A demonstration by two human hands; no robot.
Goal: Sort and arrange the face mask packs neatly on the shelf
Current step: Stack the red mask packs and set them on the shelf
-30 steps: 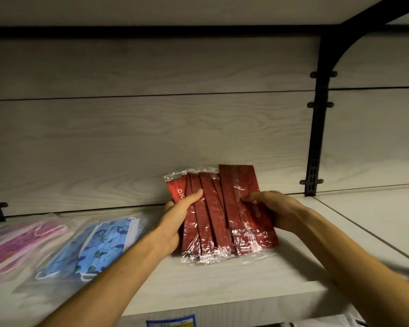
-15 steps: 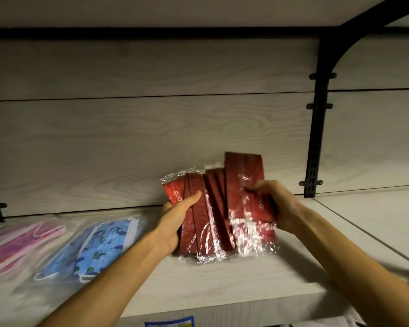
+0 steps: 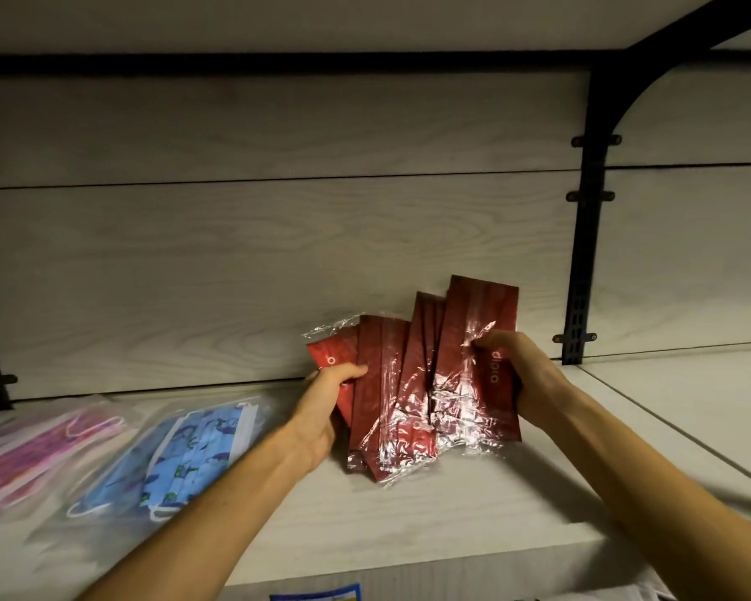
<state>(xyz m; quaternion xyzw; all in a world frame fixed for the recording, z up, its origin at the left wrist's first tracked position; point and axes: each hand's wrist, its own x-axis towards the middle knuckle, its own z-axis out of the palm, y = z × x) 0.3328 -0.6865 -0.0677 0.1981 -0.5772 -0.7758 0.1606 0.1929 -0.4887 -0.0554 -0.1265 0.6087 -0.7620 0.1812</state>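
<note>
Red packs: my two hands hold a fan of dark red face mask packs in crinkled clear plastic sleeves (image 3: 391, 396), standing on their lower ends on the pale wood-grain shelf board (image 3: 430, 514) close to the pale wood-grain back panel (image 3: 234, 262).
My left hand (image 3: 326, 409): it grips the left edge of the fan, the thumb laid across the front of the outer pack at about 9 o'clock of the bundle, the other fingers hidden behind it.
My right hand (image 3: 525, 375): its fingers are curled round the tallest red pack with pale lettering (image 3: 480, 340) at the 3 o'clock side; that pack stands higher than the rest and overlaps them in front.
Fan: the packs tilt apart at the top, lower ends bunched together, loose film sticking out at 6 o'clock.
Neighbours at 9 o'clock: a flat clear bag of blue printed masks with white ear loops (image 3: 187, 448) lies on the shelf just beside my left forearm, and farther out a clear bag of pink masks (image 3: 31, 453), blurred.
At 2 o'clock: a black slotted metal upright with a curved bracket (image 3: 586, 253) is fixed to the back panel, well apart from the packs.
At 6 o'clock: a blue and yellow label (image 3: 317, 596) peeps from the shelf's front edge.
Textures: glossy, wrinkled film over matte red, long narrow rectangles; the shelf is smooth and matte.
</note>
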